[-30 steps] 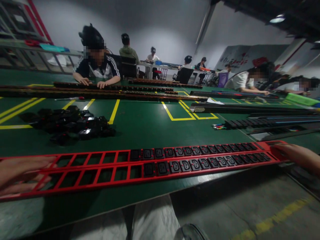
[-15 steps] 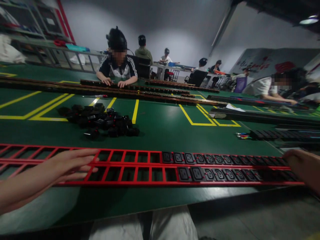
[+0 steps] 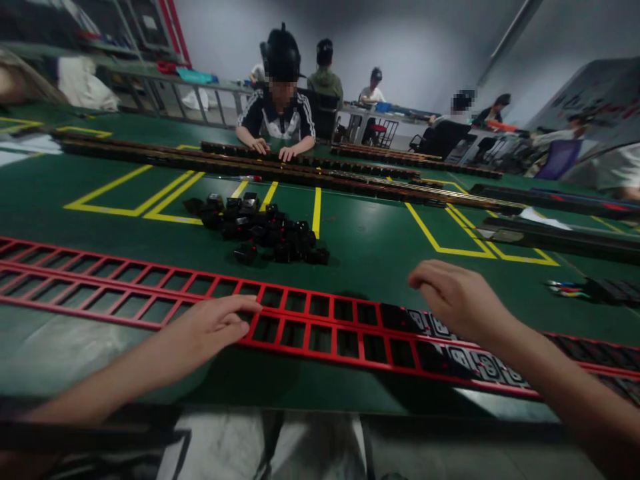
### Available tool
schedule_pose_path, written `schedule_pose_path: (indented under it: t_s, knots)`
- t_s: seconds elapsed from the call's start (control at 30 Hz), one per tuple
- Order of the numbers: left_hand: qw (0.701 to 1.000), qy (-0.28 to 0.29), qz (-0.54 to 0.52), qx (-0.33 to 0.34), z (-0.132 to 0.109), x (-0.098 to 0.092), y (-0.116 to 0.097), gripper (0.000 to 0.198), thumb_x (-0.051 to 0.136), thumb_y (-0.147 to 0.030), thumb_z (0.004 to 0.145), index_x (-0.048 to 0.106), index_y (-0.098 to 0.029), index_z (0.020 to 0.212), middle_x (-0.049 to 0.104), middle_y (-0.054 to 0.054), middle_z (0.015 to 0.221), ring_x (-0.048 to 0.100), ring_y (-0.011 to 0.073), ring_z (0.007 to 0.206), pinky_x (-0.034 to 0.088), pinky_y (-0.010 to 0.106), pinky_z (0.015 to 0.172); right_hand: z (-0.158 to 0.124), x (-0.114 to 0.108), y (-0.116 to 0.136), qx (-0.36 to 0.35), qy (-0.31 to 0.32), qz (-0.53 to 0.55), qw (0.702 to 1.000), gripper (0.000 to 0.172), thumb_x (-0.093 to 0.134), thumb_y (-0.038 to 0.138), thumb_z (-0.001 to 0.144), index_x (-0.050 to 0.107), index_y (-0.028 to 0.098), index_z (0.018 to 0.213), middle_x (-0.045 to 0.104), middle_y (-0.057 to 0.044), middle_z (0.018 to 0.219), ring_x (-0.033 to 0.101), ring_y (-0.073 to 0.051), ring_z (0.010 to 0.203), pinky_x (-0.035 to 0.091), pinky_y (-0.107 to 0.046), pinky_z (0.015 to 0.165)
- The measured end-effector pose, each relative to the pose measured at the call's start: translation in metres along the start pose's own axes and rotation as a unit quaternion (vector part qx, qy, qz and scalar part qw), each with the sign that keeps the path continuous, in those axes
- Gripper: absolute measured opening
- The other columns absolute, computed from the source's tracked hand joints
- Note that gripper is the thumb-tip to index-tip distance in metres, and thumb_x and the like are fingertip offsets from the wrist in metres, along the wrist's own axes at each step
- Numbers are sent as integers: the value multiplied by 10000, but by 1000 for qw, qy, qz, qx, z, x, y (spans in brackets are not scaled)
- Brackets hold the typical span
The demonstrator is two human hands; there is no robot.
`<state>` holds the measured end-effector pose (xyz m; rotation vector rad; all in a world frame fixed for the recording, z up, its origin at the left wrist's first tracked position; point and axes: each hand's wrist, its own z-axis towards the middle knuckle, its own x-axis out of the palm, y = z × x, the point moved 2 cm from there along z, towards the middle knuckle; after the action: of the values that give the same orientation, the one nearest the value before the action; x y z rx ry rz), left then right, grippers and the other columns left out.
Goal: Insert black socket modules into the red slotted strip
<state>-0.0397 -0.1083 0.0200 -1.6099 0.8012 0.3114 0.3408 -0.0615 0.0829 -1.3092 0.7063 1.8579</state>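
Right hand (image 3: 453,297) swung inward above red frame (image 3: 320,321), grip half-curled, empty, left hand (image 3: 210,327) splayed flat on it

Dim hall, light mostly from overhead and far: back wall (image 3: 400,40) glows pale grey, corners go dark. Green table (image 3: 370,247) takes a soft sheen midway, with washed-out glare patches on its near edge, left and right. Right hand (image 3: 455,300) throws a heavy shadow on the red frame (image 3: 310,320); softer one under the left hand (image 3: 210,327). Wide lens: frame and yellow lines (image 3: 316,210) bow toward the edges. Near forearms soft, far-right people smeared; black parts pile (image 3: 260,230) fairly sharp.
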Motion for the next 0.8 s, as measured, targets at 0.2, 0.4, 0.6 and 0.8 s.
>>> schedule_pose_path:
  t_s: [0.2, 0.4, 0.6, 0.8]
  knots:
    - [994, 92, -47, 29, -4, 2, 2, 636, 520, -463, 862, 466, -212, 1444, 647, 120, 1289, 689, 232, 1041, 559, 390, 943, -82, 18, 26, 116, -85, 12, 989, 181, 460, 208, 880, 602, 284, 797, 706, -27, 772, 695, -243, 716, 550, -369, 639]
    - [980, 163, -38, 110, -12, -11, 7, 628, 552, -424, 893, 423, -286, 1491, 249, 76, 1639, 497, 265, 1354, 454, 441, 1109, -71, -16, 53, 130, -108, 1, 986, 167, 502, 202, 849, 620, 270, 750, 704, -2, 697, 686, -212, 618, 523, -330, 584]
    - [992, 46, 22, 115, 16, -96, 21, 382, 489, -461, 897, 683, -204, 1102, 718, 57, 1111, 649, 221, 1033, 530, 374, 952, 45, -6, 76, 56, -97, 59, 992, 224, 436, 169, 840, 620, 211, 718, 683, -21, 684, 656, -167, 625, 486, -284, 619]
    - [954, -136, 195, 183, 91, -130, 36, 369, 479, -392, 889, 671, -147, 1087, 689, 88, 1109, 616, 219, 1009, 483, 367, 946, 118, 50, 66, 72, 38, -20, 996, 291, 501, 286, 897, 650, 173, 1120, 676, -119, 1152, 670, -279, 949, 513, -405, 832]
